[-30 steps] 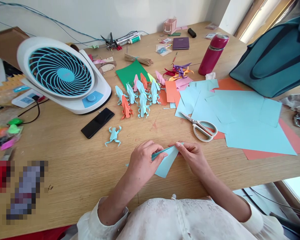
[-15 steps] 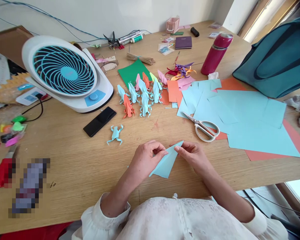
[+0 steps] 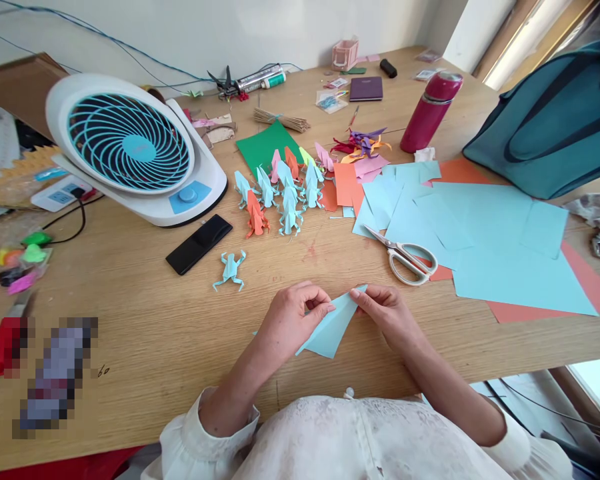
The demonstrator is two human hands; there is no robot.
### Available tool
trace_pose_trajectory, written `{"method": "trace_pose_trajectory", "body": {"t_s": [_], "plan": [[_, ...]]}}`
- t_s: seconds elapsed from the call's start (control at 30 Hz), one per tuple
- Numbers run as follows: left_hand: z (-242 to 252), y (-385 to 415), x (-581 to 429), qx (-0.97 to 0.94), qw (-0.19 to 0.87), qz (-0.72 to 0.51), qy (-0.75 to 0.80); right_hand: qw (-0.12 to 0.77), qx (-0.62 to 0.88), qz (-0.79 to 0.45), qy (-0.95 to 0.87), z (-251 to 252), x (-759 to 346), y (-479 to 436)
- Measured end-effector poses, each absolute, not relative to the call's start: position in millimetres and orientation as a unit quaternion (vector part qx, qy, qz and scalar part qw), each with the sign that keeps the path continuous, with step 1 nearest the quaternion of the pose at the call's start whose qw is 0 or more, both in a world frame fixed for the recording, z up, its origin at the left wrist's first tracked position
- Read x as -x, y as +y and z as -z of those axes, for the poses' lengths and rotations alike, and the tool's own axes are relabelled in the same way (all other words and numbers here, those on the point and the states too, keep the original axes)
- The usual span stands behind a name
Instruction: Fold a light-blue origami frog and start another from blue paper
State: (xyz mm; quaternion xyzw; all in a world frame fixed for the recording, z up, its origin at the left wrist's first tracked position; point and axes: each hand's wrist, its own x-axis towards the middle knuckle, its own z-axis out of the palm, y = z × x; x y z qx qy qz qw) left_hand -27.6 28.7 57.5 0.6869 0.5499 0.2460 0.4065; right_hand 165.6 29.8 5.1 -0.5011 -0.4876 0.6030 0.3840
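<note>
A folded piece of light blue paper [image 3: 333, 330] is held between both hands, low over the table near my body. My left hand [image 3: 296, 313] pinches its upper left edge between thumb and fingertips. At the pointed upper right corner, my right hand [image 3: 380, 307] grips the paper with the thumb on top. Part of the paper lies hidden behind my left hand. Beyond my left hand sits a single light blue paper frog [image 3: 229, 271]. Several more folded paper frogs [image 3: 290, 210], mostly blue with some orange, pink and yellow, stand in a cluster farther back.
White-handled scissors [image 3: 411, 263] lie right of my hands, beside sheets of blue paper [image 3: 515, 267]. A black phone [image 3: 199, 244] rests in front of a white fan [image 3: 130, 147]. A magenta flask [image 3: 431, 112] and a teal bag [image 3: 545, 127] stand at the back right.
Both hands keep their grip on the blue paper, which has barely shifted. The whole view has moved very slightly.
</note>
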Motion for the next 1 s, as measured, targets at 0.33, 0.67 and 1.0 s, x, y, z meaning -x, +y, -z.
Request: {"method": "trace_pose_trajectory", "body": {"t_s": [0.33,0.67,1.0], "plan": [[-60,30,27,-0.702,0.397,-0.224,0.547,0.377,0.497,-0.601,-0.500,-6,-167,31],[-72,26,34,-0.738,0.369,-0.174,0.538,0.399,0.470,-0.602,-0.507,-8,-166,30],[-86,20,53,-0.721,0.362,-0.162,0.568,0.433,0.485,-0.568,-0.505,-8,-170,28]]}}
